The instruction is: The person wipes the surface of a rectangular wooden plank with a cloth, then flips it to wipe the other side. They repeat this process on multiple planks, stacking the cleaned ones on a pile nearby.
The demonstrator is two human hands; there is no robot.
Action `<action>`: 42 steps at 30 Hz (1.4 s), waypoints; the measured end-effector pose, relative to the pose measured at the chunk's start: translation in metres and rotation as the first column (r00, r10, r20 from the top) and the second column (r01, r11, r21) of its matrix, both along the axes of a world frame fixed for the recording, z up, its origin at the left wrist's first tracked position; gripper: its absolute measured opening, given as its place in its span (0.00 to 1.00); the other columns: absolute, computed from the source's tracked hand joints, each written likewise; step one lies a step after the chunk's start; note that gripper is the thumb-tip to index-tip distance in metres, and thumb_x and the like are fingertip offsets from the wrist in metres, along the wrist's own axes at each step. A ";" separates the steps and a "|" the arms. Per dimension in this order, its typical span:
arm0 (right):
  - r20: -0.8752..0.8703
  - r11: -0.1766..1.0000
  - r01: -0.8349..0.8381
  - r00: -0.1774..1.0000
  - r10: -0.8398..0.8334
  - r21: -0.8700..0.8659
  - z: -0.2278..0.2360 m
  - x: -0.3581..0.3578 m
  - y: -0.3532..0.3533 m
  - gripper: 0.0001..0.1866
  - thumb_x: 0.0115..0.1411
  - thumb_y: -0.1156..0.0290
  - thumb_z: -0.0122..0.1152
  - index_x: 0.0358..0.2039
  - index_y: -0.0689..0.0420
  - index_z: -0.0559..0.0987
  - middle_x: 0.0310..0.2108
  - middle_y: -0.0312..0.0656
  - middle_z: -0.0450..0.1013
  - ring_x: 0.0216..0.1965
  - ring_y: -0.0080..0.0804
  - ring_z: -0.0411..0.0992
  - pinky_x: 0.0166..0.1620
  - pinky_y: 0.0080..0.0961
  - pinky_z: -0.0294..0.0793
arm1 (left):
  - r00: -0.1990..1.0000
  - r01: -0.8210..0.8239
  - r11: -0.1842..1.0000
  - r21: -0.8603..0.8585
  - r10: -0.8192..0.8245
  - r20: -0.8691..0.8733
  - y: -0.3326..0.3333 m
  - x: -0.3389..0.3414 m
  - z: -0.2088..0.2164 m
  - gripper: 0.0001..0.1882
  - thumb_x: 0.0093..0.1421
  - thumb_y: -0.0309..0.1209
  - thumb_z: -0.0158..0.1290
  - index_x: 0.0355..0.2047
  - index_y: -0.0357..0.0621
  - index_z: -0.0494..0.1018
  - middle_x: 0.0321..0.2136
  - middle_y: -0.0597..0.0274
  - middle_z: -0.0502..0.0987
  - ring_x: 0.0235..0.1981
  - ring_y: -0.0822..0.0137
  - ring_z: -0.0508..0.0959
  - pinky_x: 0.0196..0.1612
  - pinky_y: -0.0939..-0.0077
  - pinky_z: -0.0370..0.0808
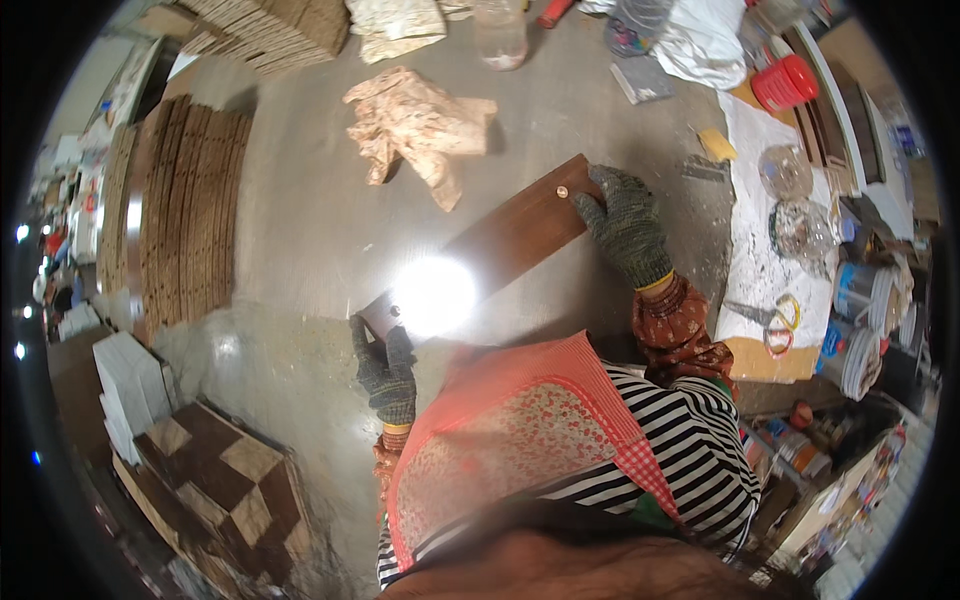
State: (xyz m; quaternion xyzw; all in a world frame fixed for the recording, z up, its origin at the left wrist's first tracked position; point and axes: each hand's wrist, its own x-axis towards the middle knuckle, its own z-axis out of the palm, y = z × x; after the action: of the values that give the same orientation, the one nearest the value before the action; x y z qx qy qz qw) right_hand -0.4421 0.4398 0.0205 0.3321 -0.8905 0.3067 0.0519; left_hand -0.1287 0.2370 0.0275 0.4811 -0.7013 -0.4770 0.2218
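Observation:
A flat brown board slants across in front of me, its right end farther away than its left. Near the right end is a small pale round spot or hole, and a glare whites out part of the left half. My left hand, in a dark grey-green knit glove, grips the near left end, thumb and fingers on either side of the edge. At the far right end my right hand, gloved alike, closes round the edge. Beyond the board a crumpled, stained cream cloth lies on the grey work table.
Stacked brown boards stand at the left, with another stack at the far left. On the right are white paper, a yellow scraper-like piece, clear plastic jars, a red container and paint tubs.

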 end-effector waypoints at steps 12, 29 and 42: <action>-0.401 0.847 -0.532 0.771 0.494 0.021 0.075 -0.026 -0.165 0.33 0.58 0.56 0.61 0.64 0.45 0.67 0.61 0.46 0.65 0.61 0.44 0.63 0.60 0.42 0.65 | 0.818 0.055 0.656 0.753 0.403 -0.411 0.032 0.075 0.004 0.18 0.58 0.32 0.59 0.47 0.40 0.72 0.27 0.62 0.76 0.16 0.71 0.70 0.16 0.78 0.65; -0.140 0.118 -0.890 0.198 0.970 -0.440 0.016 0.051 -0.286 0.25 0.52 0.67 0.59 0.53 0.52 0.75 0.58 0.41 0.70 0.59 0.35 0.68 0.58 0.33 0.67 | 0.151 0.480 0.771 0.417 0.396 -0.906 -0.013 0.182 0.033 0.16 0.62 0.39 0.55 0.42 0.39 0.72 0.27 0.60 0.72 0.20 0.67 0.69 0.22 0.75 0.67; 0.405 0.841 -0.374 0.751 0.522 -0.391 0.001 -0.005 -0.075 0.16 0.62 0.65 0.57 0.48 0.59 0.77 0.46 0.48 0.76 0.46 0.41 0.75 0.51 0.33 0.74 | 0.436 -0.376 0.741 0.556 0.671 -0.600 0.022 0.103 -0.020 0.21 0.63 0.35 0.54 0.53 0.35 0.69 0.46 0.48 0.75 0.39 0.48 0.81 0.39 0.56 0.84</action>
State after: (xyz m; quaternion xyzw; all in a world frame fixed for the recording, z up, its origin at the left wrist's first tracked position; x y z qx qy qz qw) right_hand -0.4473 0.3644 0.0220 0.4364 -0.7120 0.5096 -0.2070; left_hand -0.0256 0.2592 0.0073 0.4548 -0.2526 -0.6525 0.5510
